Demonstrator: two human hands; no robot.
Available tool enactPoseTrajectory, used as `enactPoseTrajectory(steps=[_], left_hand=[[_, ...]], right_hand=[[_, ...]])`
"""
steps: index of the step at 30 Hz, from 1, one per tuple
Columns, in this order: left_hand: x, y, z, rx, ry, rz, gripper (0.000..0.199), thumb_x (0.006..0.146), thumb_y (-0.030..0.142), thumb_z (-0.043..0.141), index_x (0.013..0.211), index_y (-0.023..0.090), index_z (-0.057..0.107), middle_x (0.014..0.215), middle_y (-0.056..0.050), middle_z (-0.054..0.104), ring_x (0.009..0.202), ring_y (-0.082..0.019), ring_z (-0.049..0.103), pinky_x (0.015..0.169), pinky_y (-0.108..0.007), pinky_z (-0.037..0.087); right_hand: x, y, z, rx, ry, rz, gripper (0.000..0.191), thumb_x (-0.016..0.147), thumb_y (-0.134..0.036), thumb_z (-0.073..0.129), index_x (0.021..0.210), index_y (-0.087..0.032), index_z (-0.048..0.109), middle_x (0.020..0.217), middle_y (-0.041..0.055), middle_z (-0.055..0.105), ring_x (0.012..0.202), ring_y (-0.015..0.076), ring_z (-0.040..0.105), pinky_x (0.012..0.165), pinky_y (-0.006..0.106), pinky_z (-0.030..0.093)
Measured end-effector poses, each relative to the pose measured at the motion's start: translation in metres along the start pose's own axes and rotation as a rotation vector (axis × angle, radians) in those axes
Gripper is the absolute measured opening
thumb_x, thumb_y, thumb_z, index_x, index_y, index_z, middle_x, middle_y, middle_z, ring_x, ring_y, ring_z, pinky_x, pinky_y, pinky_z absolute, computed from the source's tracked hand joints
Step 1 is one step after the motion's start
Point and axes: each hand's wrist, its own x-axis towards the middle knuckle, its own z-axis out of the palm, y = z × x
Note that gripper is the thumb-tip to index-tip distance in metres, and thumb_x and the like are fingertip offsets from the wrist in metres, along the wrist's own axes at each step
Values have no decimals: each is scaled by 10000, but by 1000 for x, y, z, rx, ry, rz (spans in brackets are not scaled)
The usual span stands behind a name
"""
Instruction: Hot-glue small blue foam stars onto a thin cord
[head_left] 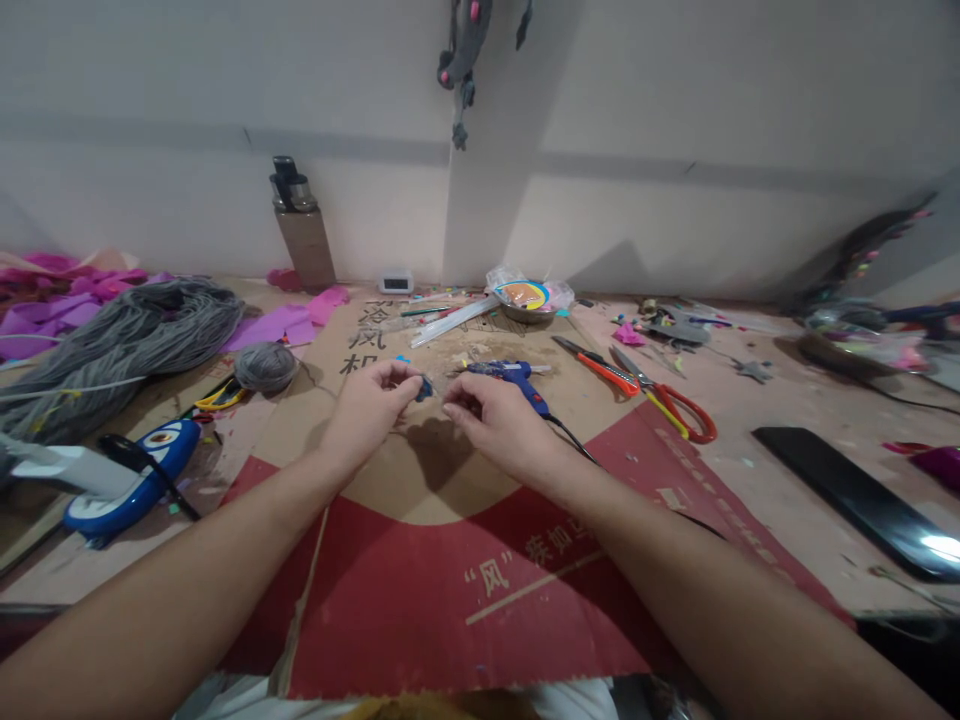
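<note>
Over the middle of a flattened cardboard sheet (420, 600), my left hand (375, 405) pinches a small dark blue piece (425, 388) between thumb and fingertips. My right hand (495, 415) is close beside it on the right, with its fingertips pressed together; whatever they hold is too small to make out. Just behind my right hand lies a blue glue gun (514, 377), its black cord running to the right. A small bright blue bit (403, 360) rests on the cardboard behind my left hand.
Grey yarn (150, 345), a yarn ball (265, 367) and a blue-and-white power strip (135, 480) lie left. A bottle (304, 225) stands at the wall. Right are orange-handled scissors (686, 412), more scissors (600, 368) and a black phone (862, 495).
</note>
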Motion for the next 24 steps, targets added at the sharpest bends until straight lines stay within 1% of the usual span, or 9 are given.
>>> enactPoseTrajectory(steps=[4,8,10,13,15,18,19,21,24], left_hand=[[9,-5,-7,-35,108,48,225,743,358,642,850,160,630,552,21,568,453,-75,484,417,-192,322],[14,-2,-10,-179,152,93,252,739,373,657,862,161,598,674,-6,639,542,-103,598,456,-196,401],[15,1,-10,-243,163,105,269,718,371,680,856,158,590,718,-15,659,577,-120,638,484,-207,443],[15,3,-10,-300,152,118,271,711,355,694,849,145,591,742,-27,668,612,-142,669,515,-220,481],[15,3,-10,-338,139,141,261,723,344,690,858,143,591,765,-34,673,626,-146,678,524,-221,491],[16,3,-12,-405,148,193,254,733,336,690,871,150,587,797,-34,675,632,-145,683,526,-220,496],[16,3,-13,-428,157,211,254,734,335,691,876,153,585,805,-32,675,636,-145,684,530,-223,500],[15,5,-14,-468,173,239,259,732,334,694,885,159,579,819,-30,678,645,-148,687,543,-232,509],[14,9,-14,-502,178,252,271,722,334,705,880,159,573,813,-31,683,651,-157,690,560,-245,517]], right_hand=[[-5,-11,3,-61,-127,-88,129,878,-159,500,794,-174,597,756,16,607,707,130,519,652,254,374],[-7,-22,0,-129,-290,-262,255,931,-310,480,814,-180,665,845,49,631,818,157,534,731,273,379],[-6,-23,-7,-111,-326,-283,345,953,-379,421,824,-187,678,861,51,638,832,158,538,744,272,380],[2,-15,-24,-97,-187,-114,409,966,-403,353,828,-171,661,809,46,641,764,150,547,694,261,386],[8,-2,-37,-128,-10,50,362,944,-402,385,855,-173,651,798,38,649,739,152,559,673,260,392],[14,23,-52,-195,152,261,258,896,-361,452,924,-185,638,850,41,672,761,158,595,687,258,412],[14,30,-55,-252,169,336,244,878,-359,471,901,-180,635,840,50,673,742,164,599,669,262,412],[12,43,-56,-400,78,437,255,824,-407,539,815,-172,637,786,78,669,712,191,603,637,280,408],[8,52,-53,-442,8,483,154,670,-312,689,709,-177,627,728,91,659,682,209,598,601,287,404]])
